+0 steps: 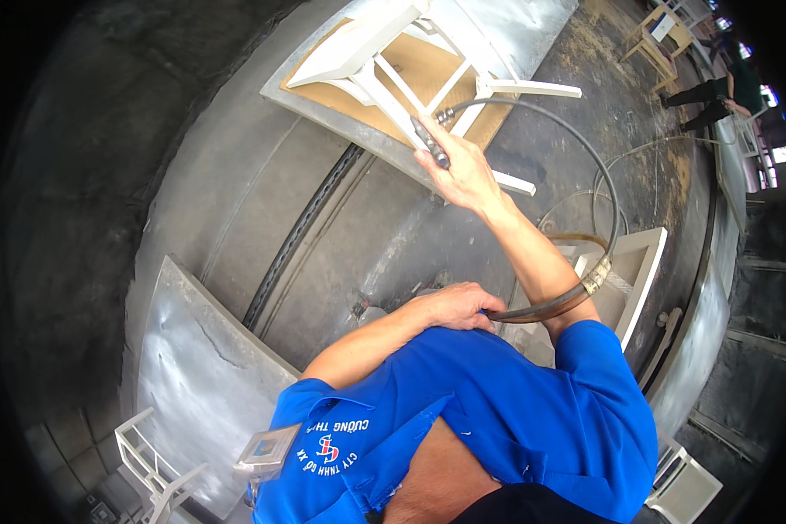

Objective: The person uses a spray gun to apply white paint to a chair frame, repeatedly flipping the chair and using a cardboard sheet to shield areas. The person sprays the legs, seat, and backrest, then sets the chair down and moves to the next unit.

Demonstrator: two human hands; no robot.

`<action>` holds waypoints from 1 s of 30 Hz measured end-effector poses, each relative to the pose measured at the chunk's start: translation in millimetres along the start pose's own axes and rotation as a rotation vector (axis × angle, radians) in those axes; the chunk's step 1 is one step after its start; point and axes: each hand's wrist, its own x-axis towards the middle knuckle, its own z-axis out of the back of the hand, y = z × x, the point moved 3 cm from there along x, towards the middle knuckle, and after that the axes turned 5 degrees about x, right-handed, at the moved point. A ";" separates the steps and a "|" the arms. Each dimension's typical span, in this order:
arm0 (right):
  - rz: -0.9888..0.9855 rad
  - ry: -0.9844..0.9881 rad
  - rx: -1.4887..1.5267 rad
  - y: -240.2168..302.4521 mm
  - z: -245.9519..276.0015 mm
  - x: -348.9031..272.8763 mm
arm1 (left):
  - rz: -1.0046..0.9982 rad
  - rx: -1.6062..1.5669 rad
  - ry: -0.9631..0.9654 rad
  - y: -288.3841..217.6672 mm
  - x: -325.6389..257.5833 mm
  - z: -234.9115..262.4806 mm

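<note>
My right hand (465, 175) is raised ahead of me, fingers wrapped round a metal spray gun (430, 142). Part of the gun is hidden by the hand. From a fitting beside it, a dark hose (610, 175) arcs out to the right and loops back under my right forearm. Close to my waist, my left hand (459, 306) is closed on that hose. Just beyond the gun, a white chair (367, 65) lies tipped with its legs pointing right. It rests on a brown board (419, 65) over a metal-topped platform (275, 86).
A chain track (301, 227) runs along the floor at left. Metal sheets (201, 375) lie near left. White furniture (642, 279) stands by my right elbow, another white chair (157, 463) at lower left. Far right, a person (720, 96) stands near a wooden chair (659, 44).
</note>
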 end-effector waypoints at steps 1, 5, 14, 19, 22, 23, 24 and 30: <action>-0.040 0.038 0.033 -3.6 6.1 -9.0 | 0.000 -0.010 0.011 -1.2 4.2 -0.4; -0.009 0.078 0.081 -26.9 26.7 -49.3 | -0.070 -0.006 0.066 -9.1 25.3 -1.6; -0.432 0.139 -0.018 -86.2 117.4 -106.7 | -0.159 0.080 0.372 -35.0 88.0 -14.4; -0.385 0.348 -0.296 -53.7 184.5 -91.5 | -0.334 -0.353 0.588 -93.9 109.5 -11.0; -0.523 0.640 -0.460 -35.2 207.1 -64.7 | -0.496 -0.196 0.608 -134.4 122.5 5.5; -0.544 0.573 -0.476 -27.3 213.7 -52.3 | -0.620 -0.120 0.581 -145.0 124.8 15.1; -0.479 0.493 -0.442 -20.5 217.3 -35.2 | -0.584 -0.076 0.587 -148.2 127.8 26.1; -0.247 -0.081 0.508 -31.4 187.7 90.6 | -0.539 -0.282 0.611 -120.0 125.9 105.9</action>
